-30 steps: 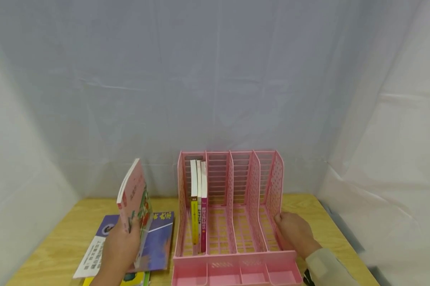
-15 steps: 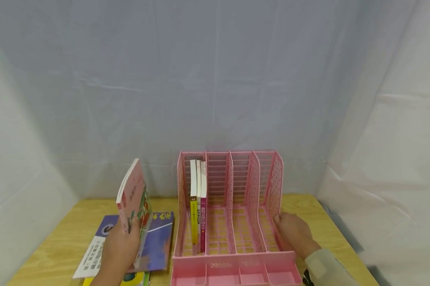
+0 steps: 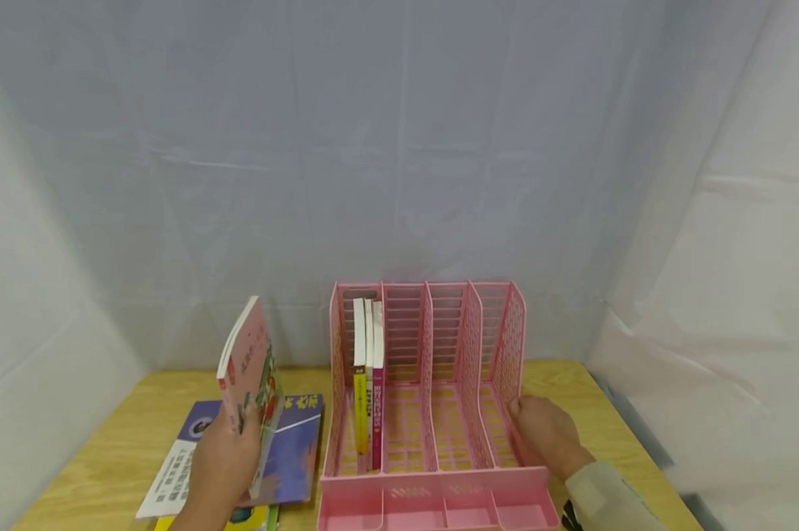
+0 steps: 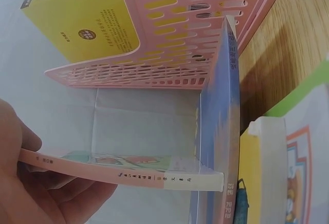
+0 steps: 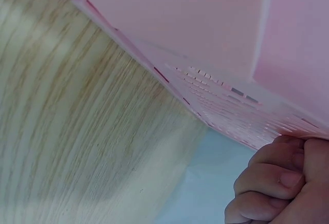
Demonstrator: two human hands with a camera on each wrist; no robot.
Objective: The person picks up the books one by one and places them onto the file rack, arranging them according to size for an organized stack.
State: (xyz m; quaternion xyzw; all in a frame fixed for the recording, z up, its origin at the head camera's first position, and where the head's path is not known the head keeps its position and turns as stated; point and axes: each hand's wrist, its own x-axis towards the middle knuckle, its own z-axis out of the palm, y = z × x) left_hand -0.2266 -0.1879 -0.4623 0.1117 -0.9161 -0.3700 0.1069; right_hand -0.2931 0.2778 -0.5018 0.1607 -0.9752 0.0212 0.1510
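Note:
My left hand (image 3: 223, 457) pinches a thin pink book (image 3: 246, 361) between thumb and fingers and keeps it upright over a pile of books. In the left wrist view the spine of the pink book (image 4: 103, 173) faces the camera, its lower end at the blue book (image 4: 218, 106). To the right stands a pink desk organizer (image 3: 435, 483) with upright dividers. Several books (image 3: 369, 398) stand in its leftmost slot, with yellow and magenta spines showing. My right hand (image 3: 548, 431) grips the organizer's right side wall; in the right wrist view its fingers (image 5: 267, 178) are curled at that edge.
Left of the organizer, a purple-blue book (image 3: 293, 450) lies on the pile, with a yellow book (image 3: 246, 518) below. Small trays (image 3: 412, 512) form the organizer's front. The wooden table (image 3: 120, 413) ends near a white sheet (image 3: 399, 162) hanging behind and at both sides.

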